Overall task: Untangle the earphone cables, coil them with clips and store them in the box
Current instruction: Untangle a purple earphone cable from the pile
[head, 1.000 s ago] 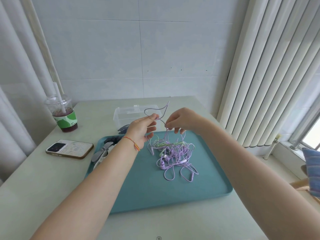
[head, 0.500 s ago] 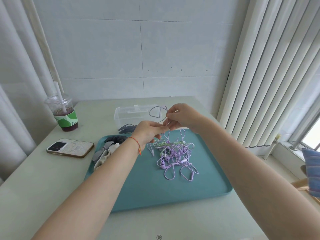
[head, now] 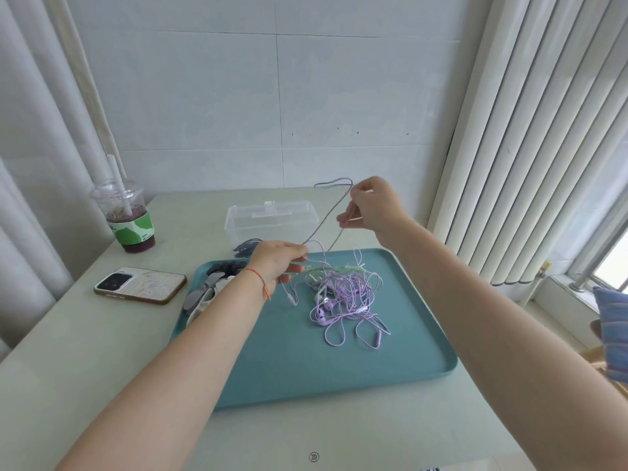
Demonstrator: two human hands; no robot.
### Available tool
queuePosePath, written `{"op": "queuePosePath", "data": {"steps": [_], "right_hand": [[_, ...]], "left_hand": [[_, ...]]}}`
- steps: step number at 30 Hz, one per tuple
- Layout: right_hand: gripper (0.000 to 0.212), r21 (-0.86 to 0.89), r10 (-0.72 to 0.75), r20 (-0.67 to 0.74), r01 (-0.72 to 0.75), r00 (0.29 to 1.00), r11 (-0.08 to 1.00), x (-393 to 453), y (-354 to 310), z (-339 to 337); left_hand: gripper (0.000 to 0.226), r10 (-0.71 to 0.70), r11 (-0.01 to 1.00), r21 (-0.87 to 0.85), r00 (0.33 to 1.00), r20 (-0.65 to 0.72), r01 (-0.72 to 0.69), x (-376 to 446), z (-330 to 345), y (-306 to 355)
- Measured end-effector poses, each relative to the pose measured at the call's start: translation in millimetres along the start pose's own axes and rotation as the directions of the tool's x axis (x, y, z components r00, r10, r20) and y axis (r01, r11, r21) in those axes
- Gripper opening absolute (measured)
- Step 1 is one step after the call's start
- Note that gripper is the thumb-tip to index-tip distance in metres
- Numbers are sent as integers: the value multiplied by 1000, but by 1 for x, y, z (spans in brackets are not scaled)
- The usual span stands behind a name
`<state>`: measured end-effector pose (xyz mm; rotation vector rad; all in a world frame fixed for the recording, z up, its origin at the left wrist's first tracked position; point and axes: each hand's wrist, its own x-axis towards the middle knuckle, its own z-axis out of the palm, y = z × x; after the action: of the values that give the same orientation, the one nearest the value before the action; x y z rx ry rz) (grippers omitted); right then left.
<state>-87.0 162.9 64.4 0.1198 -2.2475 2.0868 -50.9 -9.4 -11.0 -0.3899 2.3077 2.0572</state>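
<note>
A tangle of purple and pale green earphone cables (head: 343, 294) lies on the teal tray (head: 306, 362). My left hand (head: 277, 258) pinches a strand of the cable just above the tray's far left part. My right hand (head: 372, 209) is raised higher and to the right, pinching the same strand, which runs taut between the two hands and loops past the right fingers. A clear plastic box (head: 272, 220) stands behind the tray. Grey and white clips (head: 204, 294) lie at the tray's left edge.
A phone (head: 141, 284) lies left of the tray on the pale table (head: 85, 351). A lidded drink cup (head: 127, 219) with a straw stands at the far left. More dark clips (head: 246, 248) sit between box and tray. Vertical blinds hang on the right.
My hands have drawn apart: the right hand rose up and to the right, the left hand dropped toward the tray, and the cable strand between them has stretched out.
</note>
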Motion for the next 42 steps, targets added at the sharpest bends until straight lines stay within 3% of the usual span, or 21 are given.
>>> {"op": "queuePosePath", "data": {"steps": [4, 8, 12, 17, 20, 23, 27, 31, 32, 34, 36, 39, 42], "right_hand": [[14, -281, -149, -63, 126, 987, 952, 1, -10, -3], [17, -510, -218, 5, 190, 976, 839, -1, -13, 1], [14, -396, -55, 54, 72, 997, 915, -4, -12, 5], [9, -495, -33, 132, 95, 991, 864, -11, -18, 10], [7, -502, -44, 113, 95, 993, 860, -9, -19, 12], [8, -466, -58, 72, 85, 996, 881, -6, -18, 13], [4, -379, -36, 73, 61, 997, 923, -6, -20, 12], [12, -155, 62, 113, -44, 992, 987, -8, -21, 13], [13, -82, 89, 123, -79, 988, 993, -9, -21, 14], [13, 56, 148, 150, -158, 978, 986, -9, -21, 14], [10, 116, 196, 186, -219, 963, 969, -9, -21, 14], [8, 119, 223, 217, -253, 950, 960, -8, -18, 15], [8, 189, 202, 186, -236, 962, 953, -4, -16, 14]], "left_hand": [[12, -7, 988, 153, 997, -75, 18, 3, -3, -8], [22, 76, 902, 432, 990, -115, -19, 7, -3, -10], [6, 165, 823, 562, 983, -87, -88, 1, -3, -6], [25, 257, 752, 653, 954, -154, -97, -2, -8, 4], [24, 372, 714, 698, 874, -313, -54, -10, -9, 17], [20, 540, 724, 674, 731, -417, -150, -15, -7, 26], [25, 574, 775, 551, 708, -411, -309, -14, -3, 33], [33, 691, 675, 645, 615, -379, -360, -12, 0, 29], [34, 671, 704, 584, 647, -362, -404, -12, 2, 29], [33, 535, 835, 315, 801, -269, -452, -13, 7, 33], [22, 394, 915, 132, 915, -82, -382, -17, 10, 34], [10, 283, 947, 107, 945, 165, -303, -20, 16, 27], [15, 249, 926, 237, 947, 201, -294, -15, 19, 10]]}}
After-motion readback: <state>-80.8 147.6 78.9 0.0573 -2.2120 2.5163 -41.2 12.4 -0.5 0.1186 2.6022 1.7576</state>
